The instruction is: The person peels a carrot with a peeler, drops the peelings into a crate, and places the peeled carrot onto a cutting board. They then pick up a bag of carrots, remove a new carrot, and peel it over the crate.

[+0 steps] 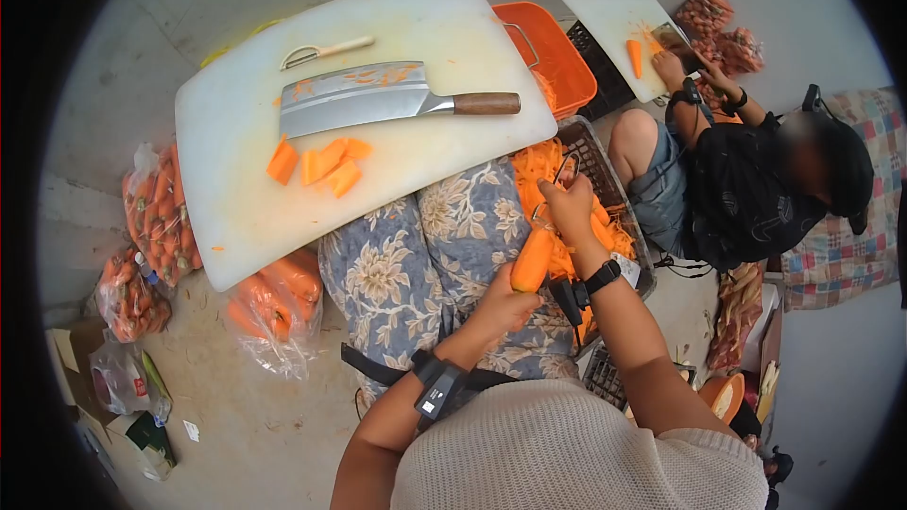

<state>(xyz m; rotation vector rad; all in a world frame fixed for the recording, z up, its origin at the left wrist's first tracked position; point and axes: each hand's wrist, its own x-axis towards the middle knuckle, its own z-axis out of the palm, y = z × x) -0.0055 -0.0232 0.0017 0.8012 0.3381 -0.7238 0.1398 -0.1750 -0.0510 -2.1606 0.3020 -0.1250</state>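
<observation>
My left hand (507, 307) is wrapped around the lower end of a thick peeled carrot (533, 260), which points up over my lap. My right hand (570, 211) is closed on a peeler (541, 218), its metal frame right at the carrot's upper end. Below my right hand, a dark crate (619, 191) holds orange peelings (539, 162) and carrots. On the white cutting board (406, 28) ahead lie a cleaver (364, 99) with a wooden handle, a second peeler (326, 52) with a pale handle, and several cut carrot pieces (326, 162).
An orange basin (567, 61) stands beyond the crate. At right a co-worker (746, 170) holds a cleaver (675, 45) over another cutting board (609, 24). Bags of carrots (161, 217) stand on the floor at left, and another carrot bag (279, 302) lies under my board's edge.
</observation>
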